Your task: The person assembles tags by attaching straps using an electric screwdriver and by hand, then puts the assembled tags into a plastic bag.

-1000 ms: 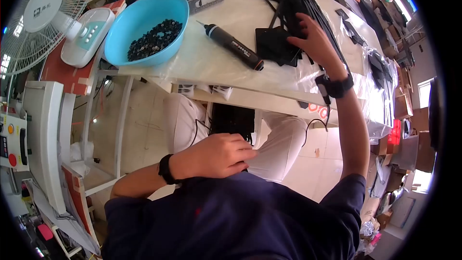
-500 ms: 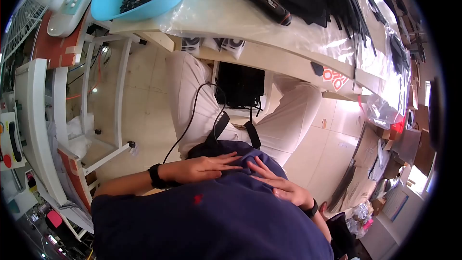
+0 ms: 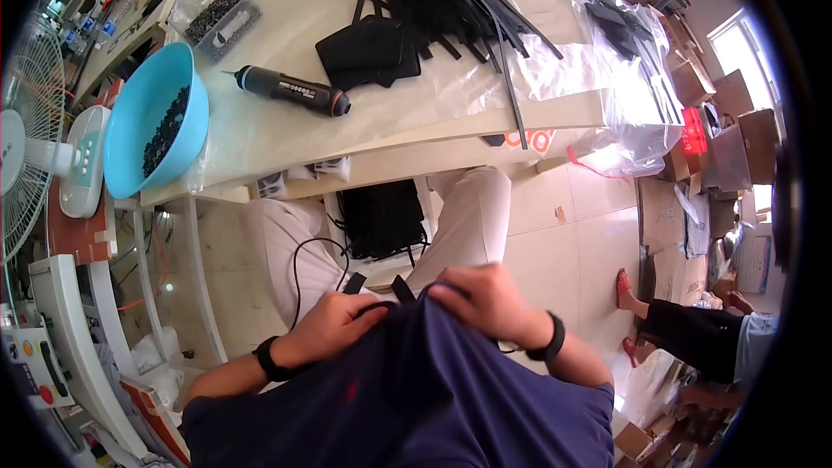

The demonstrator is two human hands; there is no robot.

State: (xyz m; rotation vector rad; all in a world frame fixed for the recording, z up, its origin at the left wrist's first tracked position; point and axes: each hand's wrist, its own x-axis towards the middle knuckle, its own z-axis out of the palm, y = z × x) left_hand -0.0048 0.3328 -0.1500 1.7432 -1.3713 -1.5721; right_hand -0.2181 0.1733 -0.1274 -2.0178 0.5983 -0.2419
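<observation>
My right hand (image 3: 490,302) is closed on the front of the dark blue shirt (image 3: 407,399), pulling the cloth up into a peak. Just left of it, my left hand (image 3: 331,329) grips the shirt near its hem, its fingers curled and partly hidden. Both wrists carry black bands. Below the hands hang two black strap ends (image 3: 354,284), and a thin black cord (image 3: 297,273) loops over my left thigh. My legs, in pale trousers (image 3: 468,217), reach under the table.
On the plastic-covered table (image 3: 260,134) lie an electric screwdriver (image 3: 290,89), black strips (image 3: 451,0), black flat pieces (image 3: 368,52) and a blue basin (image 3: 198,108) of small dark parts. A fan (image 3: 35,147) stands left. Another person's leg (image 3: 693,338) shows right, near cardboard boxes (image 3: 745,152).
Both hands lay flat with fingers spread on the shirt; now they are closed on it and lift the cloth. The view has tilted up and turned, showing more table and another person.
</observation>
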